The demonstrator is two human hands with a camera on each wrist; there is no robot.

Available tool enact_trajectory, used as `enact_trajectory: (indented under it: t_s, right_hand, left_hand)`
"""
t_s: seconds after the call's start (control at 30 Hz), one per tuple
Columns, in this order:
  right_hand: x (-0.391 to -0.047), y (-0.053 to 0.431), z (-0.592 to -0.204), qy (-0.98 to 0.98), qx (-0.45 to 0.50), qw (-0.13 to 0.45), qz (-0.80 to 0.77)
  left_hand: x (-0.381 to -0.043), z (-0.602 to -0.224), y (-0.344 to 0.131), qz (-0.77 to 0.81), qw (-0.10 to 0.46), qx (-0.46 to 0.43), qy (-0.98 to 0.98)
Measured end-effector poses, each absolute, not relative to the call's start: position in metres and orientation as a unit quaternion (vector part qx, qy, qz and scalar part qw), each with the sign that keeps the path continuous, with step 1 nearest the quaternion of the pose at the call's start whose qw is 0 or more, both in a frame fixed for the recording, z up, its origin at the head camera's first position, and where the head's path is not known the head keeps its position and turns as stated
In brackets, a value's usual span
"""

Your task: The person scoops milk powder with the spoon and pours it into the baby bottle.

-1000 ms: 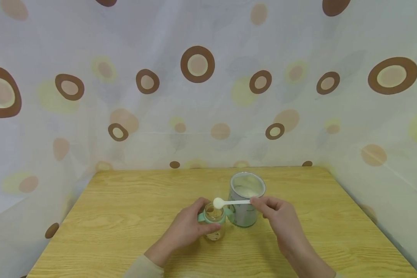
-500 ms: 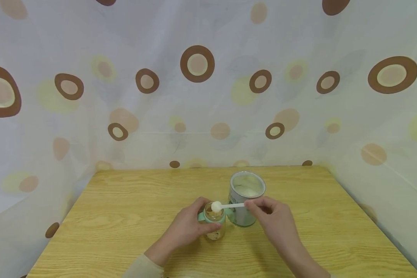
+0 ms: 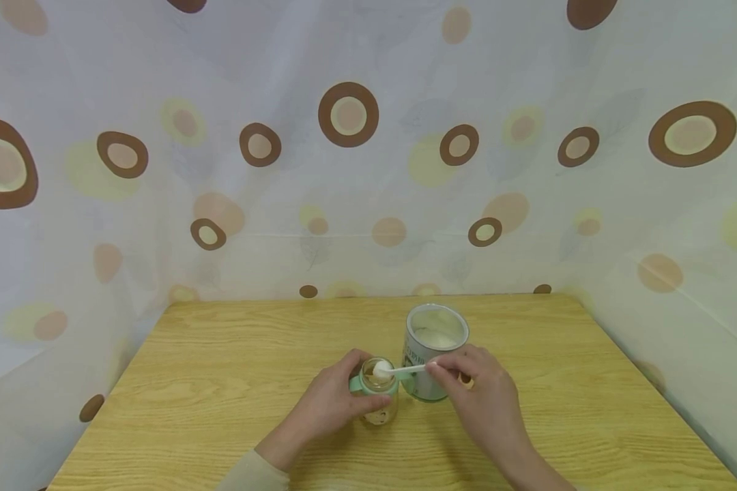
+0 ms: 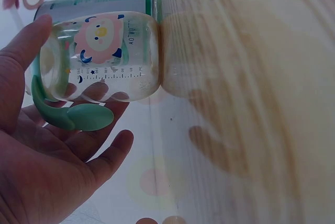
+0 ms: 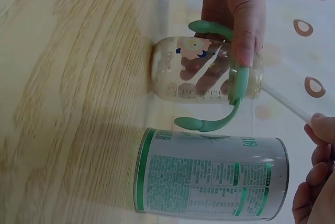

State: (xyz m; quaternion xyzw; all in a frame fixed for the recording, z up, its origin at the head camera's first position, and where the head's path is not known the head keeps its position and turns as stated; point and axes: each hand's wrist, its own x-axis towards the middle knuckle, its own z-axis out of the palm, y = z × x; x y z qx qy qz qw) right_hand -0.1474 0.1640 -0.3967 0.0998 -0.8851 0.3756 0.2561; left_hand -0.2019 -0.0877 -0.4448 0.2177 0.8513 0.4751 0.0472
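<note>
A clear baby bottle [image 3: 379,413] with green handles and a printed animal face stands upright and lidless on the table. My left hand [image 3: 333,397] grips it around the neck, thumb in front and fingers behind. My right hand [image 3: 488,402] pinches the end of a white measuring scoop [image 3: 405,369]. The scoop's bowl is at the bottle's mouth, and white powder shows in it. In the right wrist view the scoop handle [image 5: 285,102] slants out of the bottle opening. Just right of the bottle is an open milk powder can [image 3: 422,380], pale powder inside.
The wood-grain table [image 3: 239,354] carries the can and the bottle. A patterned curtain [image 3: 368,184] with brown and cream circles hangs behind the table and along both sides.
My right hand has moved slightly left and down, bringing the scoop's bowl lower, from above the bottle to its mouth. The left hand and the can have stayed in place.
</note>
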Motion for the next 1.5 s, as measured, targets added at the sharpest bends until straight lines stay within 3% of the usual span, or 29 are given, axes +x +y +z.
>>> enact_trajectory:
  t_s: [0.23,0.67,1.07,1.5]
  right_hand:
    - [-0.154,0.169,-0.406,-0.854,0.208,0.368,0.304]
    - [-0.168,0.178,-0.414,-0.755,0.362,0.494,0.233]
    - [-0.170,0.178,-0.415,-0.729,0.382,0.524,0.217]
    - [-0.169,0.177,-0.416,-0.728,0.385,0.518,0.232]
  left_hand:
    - [-0.202,-0.445,-0.088,0.474,0.048,0.220,0.852]
    - [-0.202,-0.446,-0.088,0.480,0.052,0.219,0.848]
    - [-0.202,-0.446,-0.088,0.477,0.050,0.220,0.850]
    - [-0.201,-0.446,-0.087,0.480,0.053,0.218,0.848]
